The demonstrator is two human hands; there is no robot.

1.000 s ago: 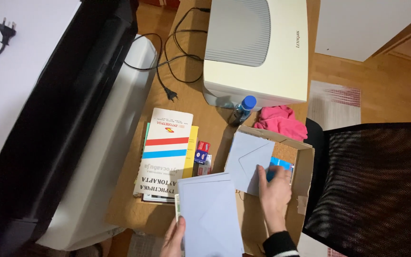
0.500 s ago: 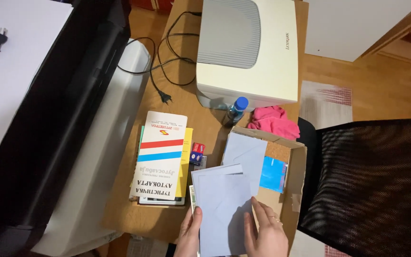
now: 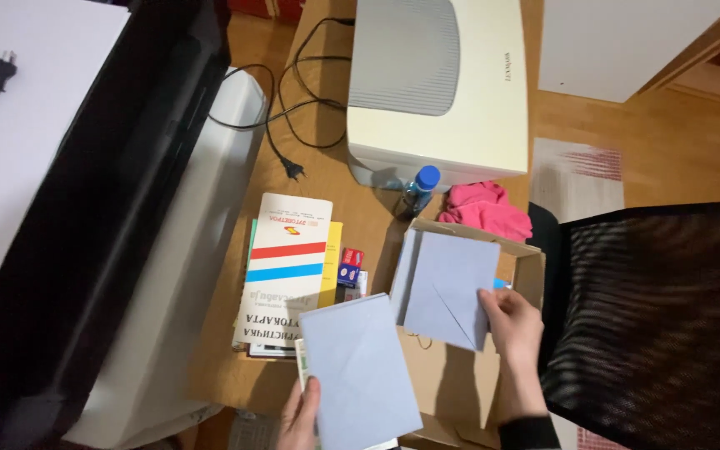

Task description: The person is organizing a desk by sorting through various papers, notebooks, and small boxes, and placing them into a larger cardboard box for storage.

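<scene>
Two pale blue envelopes are in hand over the open cardboard box (image 3: 530, 265), one per hand. The left hand (image 3: 300, 417) grips the nearer envelope (image 3: 358, 371) at its lower edge, fingers closed on the paper, just outside the box's left wall. The right hand (image 3: 513, 327) pinches the second envelope (image 3: 452, 287) at its right edge, thumb on top and fingers clamped beneath, holding it above the box's inside. One stack of booklets (image 3: 285, 275) lies left of the box, with one small red and blue pack (image 3: 349, 268) between them. One clear bottle with a blue cap (image 3: 417, 190) stands just beyond the box's far edge, one pink cloth (image 3: 485, 208) beside it, and one cream printer (image 3: 439, 87) farther back. One black plug on a cable (image 3: 293, 169) lies left of the printer. One black mesh chair back (image 3: 660, 317) stands right of the box.

Half a second ago both hands held a single bundle low at the box's near edge; now the envelopes are split apart, and the right hand has lifted its one up over the box.
</scene>
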